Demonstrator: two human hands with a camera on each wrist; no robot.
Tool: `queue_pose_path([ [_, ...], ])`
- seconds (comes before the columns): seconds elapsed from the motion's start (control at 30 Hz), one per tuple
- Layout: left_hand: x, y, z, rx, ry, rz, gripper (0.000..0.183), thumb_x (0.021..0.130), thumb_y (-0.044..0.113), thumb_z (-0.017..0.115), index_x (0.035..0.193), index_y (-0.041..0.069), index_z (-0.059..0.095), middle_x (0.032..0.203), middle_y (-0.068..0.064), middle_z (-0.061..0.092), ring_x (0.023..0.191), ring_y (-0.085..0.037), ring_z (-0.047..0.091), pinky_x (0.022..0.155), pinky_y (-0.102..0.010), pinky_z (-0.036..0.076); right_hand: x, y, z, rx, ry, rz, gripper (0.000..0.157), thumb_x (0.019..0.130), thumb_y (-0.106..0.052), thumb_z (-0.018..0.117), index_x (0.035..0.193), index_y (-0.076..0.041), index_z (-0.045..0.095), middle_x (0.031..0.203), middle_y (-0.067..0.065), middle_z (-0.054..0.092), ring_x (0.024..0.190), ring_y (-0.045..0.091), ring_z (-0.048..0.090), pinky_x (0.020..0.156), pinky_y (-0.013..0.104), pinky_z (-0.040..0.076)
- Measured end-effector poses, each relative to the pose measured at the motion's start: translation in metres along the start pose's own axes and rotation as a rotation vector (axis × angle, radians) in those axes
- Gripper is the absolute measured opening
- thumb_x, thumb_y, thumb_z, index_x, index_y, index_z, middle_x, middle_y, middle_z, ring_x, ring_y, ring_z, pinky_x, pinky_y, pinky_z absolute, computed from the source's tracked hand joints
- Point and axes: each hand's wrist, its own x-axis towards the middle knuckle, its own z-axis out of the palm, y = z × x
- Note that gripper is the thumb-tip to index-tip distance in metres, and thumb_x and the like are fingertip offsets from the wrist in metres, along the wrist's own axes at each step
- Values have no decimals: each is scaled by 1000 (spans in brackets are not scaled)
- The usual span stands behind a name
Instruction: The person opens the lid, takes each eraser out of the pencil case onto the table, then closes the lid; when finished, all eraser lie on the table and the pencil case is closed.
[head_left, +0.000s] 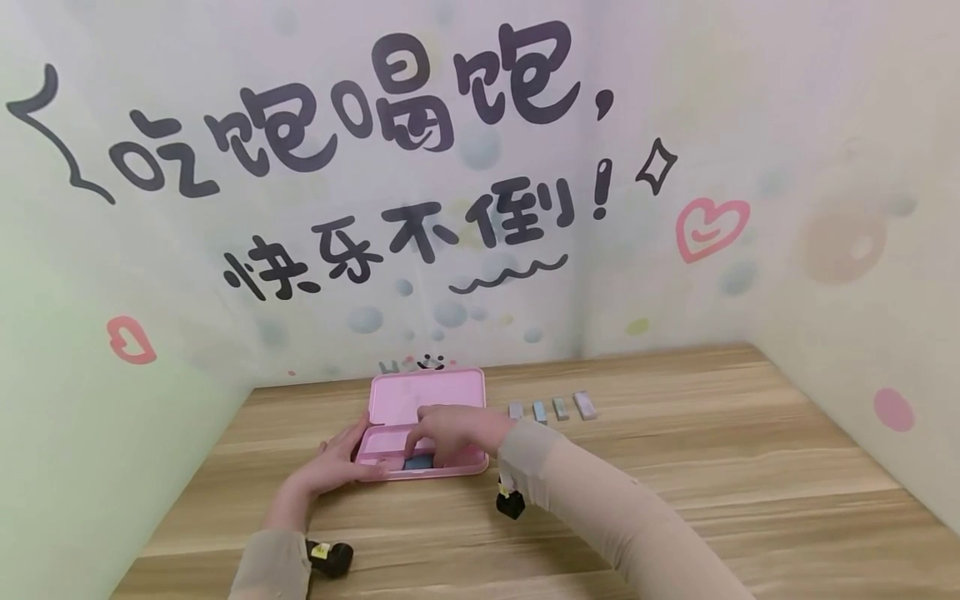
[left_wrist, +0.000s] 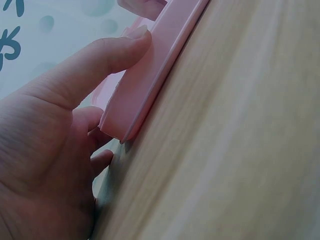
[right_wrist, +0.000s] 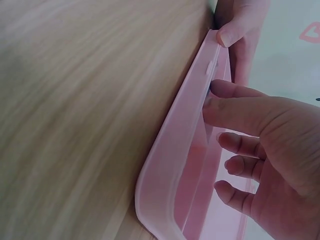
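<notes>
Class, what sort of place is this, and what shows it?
Probably a small tabletop recording booth: a wood-grain table, a printed backdrop with large Chinese lettering behind it, and black wrist cameras.

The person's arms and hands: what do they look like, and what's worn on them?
The left hand and right hand are ungloved. The right sleeve is pale beige with a greyer cuff; the left sleeve shows greyish beige. A small black device with a yellow patch sits at each wrist.

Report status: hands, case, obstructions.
Left hand holds case. Right hand on blue block inside. Lid open, nothing visibly blocking.
</notes>
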Motion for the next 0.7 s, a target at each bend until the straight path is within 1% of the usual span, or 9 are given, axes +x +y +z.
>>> queue_pose_path([
  [0.33, 0, 1, 0, 1, 2, 1, 114, 77, 47, 77, 156, 9, 6, 158, -23, 14, 143, -45, 5, 107, -67, -9, 3, 1, 1, -33, 10, -9, 37, 81, -9, 77, 109, -32, 71, 95, -4, 48, 83, 10, 47, 71, 19, 41],
  [0.43, 0, 1, 0, -2, 0, -3, 114, 77, 47, 77, 156, 9, 6, 158, -22, 14, 144, -44, 5, 108, -67, -9, 4, 1, 2, -36, 12, -2, 38, 80, -8, 77, 108, -32, 71, 97, -4, 48, 84, 10, 47, 71, 20, 41],
  [0.57, -1, 3, 0, 4, -2, 5, 113, 77, 45, 77, 156, 6, 6, 158, -24, 14, 143, -46, 6, 107, -68, -7, 5, 0, 2, -36, 13, 9, 40, 79, -7, 77, 108, -33, 71, 97, -3, 48, 83, 11, 47, 70, 21, 41],
  [0.7, -2, 4, 0, 4, -2, 12, 113, 77, 44, 78, 155, 5, 6, 157, -25, 15, 143, -46, 7, 107, -68, -7, 5, -3, 1, -35, 9, 14, 45, 79, -5, 77, 112, -35, 72, 96, -3, 49, 82, 11, 46, 69, 20, 40],
])
